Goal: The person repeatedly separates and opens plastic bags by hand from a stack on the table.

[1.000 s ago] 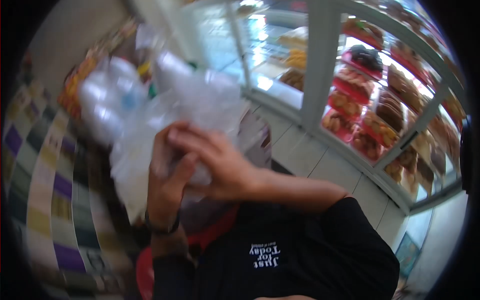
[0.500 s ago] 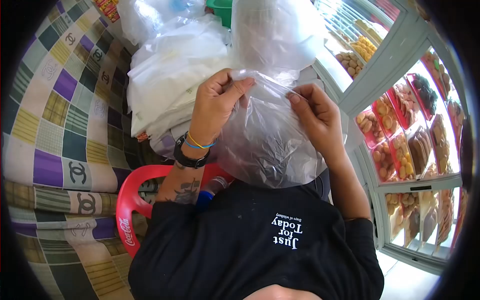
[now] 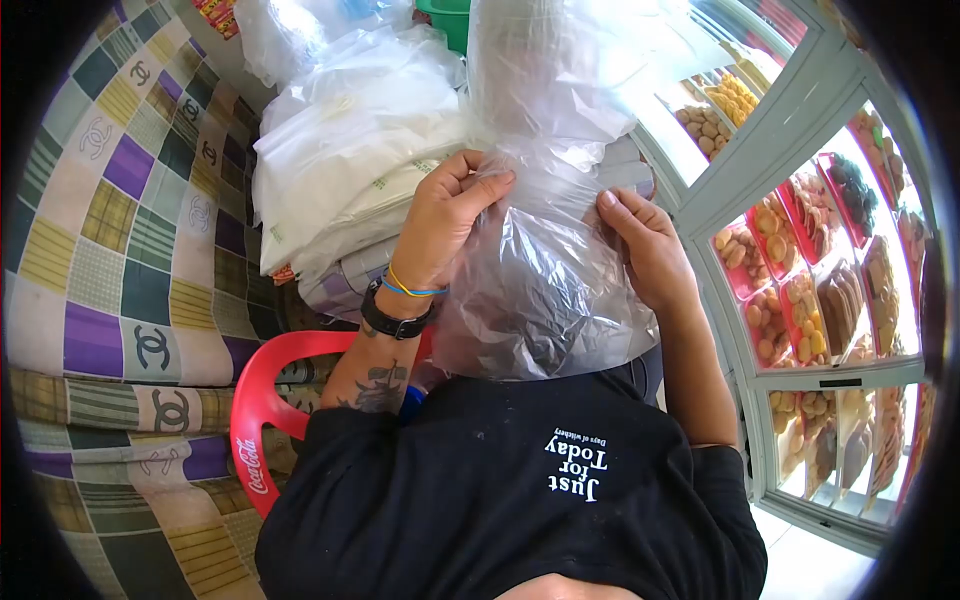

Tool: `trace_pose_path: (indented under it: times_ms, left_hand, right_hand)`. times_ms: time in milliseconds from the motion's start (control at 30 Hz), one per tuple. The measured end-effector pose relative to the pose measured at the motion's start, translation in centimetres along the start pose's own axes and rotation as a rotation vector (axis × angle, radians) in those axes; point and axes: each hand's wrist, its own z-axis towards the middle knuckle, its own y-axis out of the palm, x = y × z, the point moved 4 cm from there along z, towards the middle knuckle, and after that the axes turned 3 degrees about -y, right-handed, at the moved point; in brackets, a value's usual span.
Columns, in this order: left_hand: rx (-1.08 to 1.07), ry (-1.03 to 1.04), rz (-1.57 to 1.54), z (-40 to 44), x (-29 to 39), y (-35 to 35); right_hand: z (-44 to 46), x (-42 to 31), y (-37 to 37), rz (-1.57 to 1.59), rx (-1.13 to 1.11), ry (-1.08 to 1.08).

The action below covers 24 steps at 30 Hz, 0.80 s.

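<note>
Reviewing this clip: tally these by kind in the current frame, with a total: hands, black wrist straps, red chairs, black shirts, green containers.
Hands, left hand and right hand: 2
Black wrist strap: 1
Red chair: 1
Black shirt: 1
Green container: 1
Total: 6

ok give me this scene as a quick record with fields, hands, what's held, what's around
left hand: pinching the clear plastic bag near its upper part
right hand: fingers closed at the bag's other side
bag position: in front of the black shirt
left wrist: black watch, blue and yellow bands
behind left hand: pile of white plastic bags
beside left forearm: red chair
person's right: glass-fronted case with food in red trays
</note>
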Motion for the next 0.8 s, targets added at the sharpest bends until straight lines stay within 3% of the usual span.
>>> trace_pose_path:
  times_ms: [100, 200, 233, 333, 367, 467, 533, 567, 600, 700, 800]
  left_hand:
    - [0.003, -0.003, 0.041, 0.1, -0.6, 0.1]
    - [0.036, -0.015, 0.153, -0.1, -0.3, -0.3]
    - [0.066, 0.014, 0.200, -0.3, 0.4, -0.8]
    - [0.188, 0.188, 0.108, -0.6, 3.1, -2.5]
    - [0.239, 0.260, 0.037, -0.8, 4.0, -3.4]
    - [0.317, 0.348, 0.125, -1.8, 5.7, -6.0]
    - [0.398, 0.358, 0.098, -2.6, 6.0, -5.8]
    - [0.359, 0.297, 0.196, -2.8, 5.8, -7.4]
    - [0.415, 0.390, 0.397, -2.9, 5.7, -7.4]
    - [0.667, 0.601, 1.092, -4.6, 6.7, -4.7]
    - [0.619, 1.040, 1.140, -6.7, 8.2, -0.8]
  right_hand:
    - [-0.1, -0.2, 0.0, 0.062, -0.002, 0.059]
    - [-0.7, -0.8, 0.4, -0.246, -0.143, -0.108]
    - [-1.4, -0.8, 0.7, -0.202, -0.230, 0.024]
    - [-2.3, -1.2, -0.6, -1.084, -0.498, -0.053]
    - [-2.4, -1.5, -1.5, -1.069, -0.403, -0.026]
    - [-1.9, -2.4, -5.2, -1.067, -0.325, -0.379]
    - [-1.7, -1.5, -7.4, -0.701, -0.136, -0.298]
    - [-1.7, -0.9, -8.4, -0.524, -0.097, 0.012]
    - [-1.7, -1.3, -7.8, -0.339, -0.137, -0.071]
    - [-1.6, -1.2, -6.6, -0.209, -0.041, -0.150]
    - [-1.7, -1.3, -5.2, -0.249, 0.005, -0.153]
